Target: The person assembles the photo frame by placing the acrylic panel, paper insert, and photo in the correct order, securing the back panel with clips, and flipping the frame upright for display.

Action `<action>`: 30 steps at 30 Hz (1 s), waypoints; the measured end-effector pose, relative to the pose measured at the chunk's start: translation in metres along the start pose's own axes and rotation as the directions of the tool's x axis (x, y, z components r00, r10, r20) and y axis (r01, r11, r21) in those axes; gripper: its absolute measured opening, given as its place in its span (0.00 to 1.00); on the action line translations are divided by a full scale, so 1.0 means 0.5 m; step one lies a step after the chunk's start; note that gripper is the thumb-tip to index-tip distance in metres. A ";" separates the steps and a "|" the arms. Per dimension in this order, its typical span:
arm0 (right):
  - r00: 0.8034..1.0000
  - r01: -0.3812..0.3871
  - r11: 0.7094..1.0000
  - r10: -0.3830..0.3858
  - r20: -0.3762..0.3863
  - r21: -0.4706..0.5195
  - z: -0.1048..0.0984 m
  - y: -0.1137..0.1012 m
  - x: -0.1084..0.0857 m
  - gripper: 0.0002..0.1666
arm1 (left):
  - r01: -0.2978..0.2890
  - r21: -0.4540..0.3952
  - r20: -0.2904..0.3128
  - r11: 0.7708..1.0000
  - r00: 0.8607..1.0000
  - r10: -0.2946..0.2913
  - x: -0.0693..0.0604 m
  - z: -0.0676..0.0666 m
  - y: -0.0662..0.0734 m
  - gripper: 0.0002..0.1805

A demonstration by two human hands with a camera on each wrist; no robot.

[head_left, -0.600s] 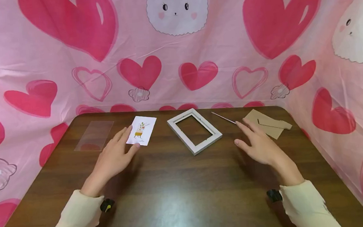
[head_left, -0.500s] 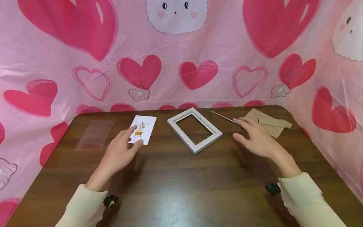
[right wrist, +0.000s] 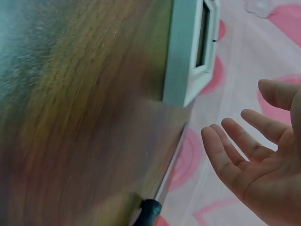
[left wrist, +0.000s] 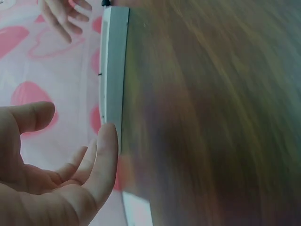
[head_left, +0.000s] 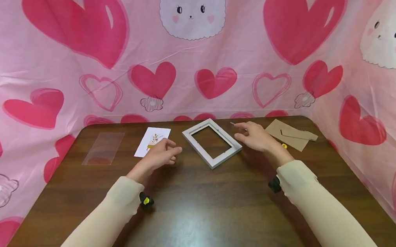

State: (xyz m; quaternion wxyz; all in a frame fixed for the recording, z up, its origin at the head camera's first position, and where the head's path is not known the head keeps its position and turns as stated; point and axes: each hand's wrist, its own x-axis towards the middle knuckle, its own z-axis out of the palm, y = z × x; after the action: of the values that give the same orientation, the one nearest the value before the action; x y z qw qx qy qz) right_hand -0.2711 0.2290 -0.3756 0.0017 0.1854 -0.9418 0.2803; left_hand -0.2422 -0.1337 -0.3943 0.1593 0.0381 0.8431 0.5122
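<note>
A light grey picture frame [head_left: 204,151] lies at an angle on the wooden table, between the two hands. My left hand [head_left: 158,155] hovers left of it, over the lower right part of a white card [head_left: 148,135] with a printed drawing. In the left wrist view the left hand [left wrist: 70,174] has loosely bent, parted fingers and holds nothing. My right hand [head_left: 258,137] is beside the frame's right corner, above a screwdriver [right wrist: 149,207] with a dark handle and thin shaft. The right hand [right wrist: 263,155] holds nothing, its fingers spread and slightly bent.
A transparent sheet [head_left: 103,148] lies at the table's far left. On the right is a brown backing board [head_left: 290,132] with a folded-out strip. A pink cloth [head_left: 177,50] with hearts hangs behind the table [head_left: 198,209] and along its sides.
Both hands have moved inward to the picture frame, the left to the right and the right to the left. The right hand now covers most of the screwdriver. The objects have stayed in place.
</note>
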 end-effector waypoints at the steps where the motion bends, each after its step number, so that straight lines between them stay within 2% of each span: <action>1: 1.000 0.001 1.000 -0.001 0.004 -0.001 0.006 0.001 0.009 0.29 | 0.015 -0.018 0.018 1.000 1.000 -0.015 0.004 0.007 0.002 0.28; 6: 0.999 -0.035 0.999 0.035 0.015 -0.009 0.032 0.014 0.042 0.28 | 0.060 -0.096 0.090 0.994 0.995 -0.051 0.023 0.047 0.020 0.31; 8: 0.997 -0.067 0.998 0.067 0.027 -0.006 0.042 0.020 0.050 0.28 | 0.078 -0.115 0.096 0.990 0.993 -0.067 0.031 0.063 0.026 0.32; 11: 0.992 -0.111 0.994 0.111 0.053 -0.002 0.055 0.029 0.059 0.28 | 0.105 -0.100 0.081 0.989 0.992 -0.097 0.041 0.081 0.032 0.34; 15: 0.990 -0.128 0.992 0.129 0.056 -0.018 0.067 0.034 0.067 0.28 | 0.124 -0.078 0.080 0.989 0.990 -0.118 0.051 0.096 0.040 0.30; 19: 0.991 -0.127 0.991 0.129 0.046 -0.043 0.073 0.033 0.078 0.27 | 0.134 -0.116 0.094 0.984 0.988 -0.124 0.060 0.109 0.054 0.27; 24: 0.991 -0.122 0.992 0.125 0.055 -0.044 0.079 0.030 0.084 0.25 | 0.167 -0.161 0.098 0.973 0.983 -0.153 0.063 0.126 0.067 0.42; 30: 0.989 -0.122 0.992 0.125 0.082 -0.031 0.084 0.029 0.082 0.22 | 0.182 -0.163 0.096 0.970 0.981 -0.168 0.065 0.139 0.070 0.44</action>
State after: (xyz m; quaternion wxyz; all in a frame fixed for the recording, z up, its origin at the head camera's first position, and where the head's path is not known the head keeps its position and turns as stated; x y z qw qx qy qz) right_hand -0.3100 0.2038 -0.4142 -0.0528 0.1383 -0.9543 0.2595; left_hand -0.2553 -0.0506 -0.4005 0.2408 -0.0294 0.7890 0.5645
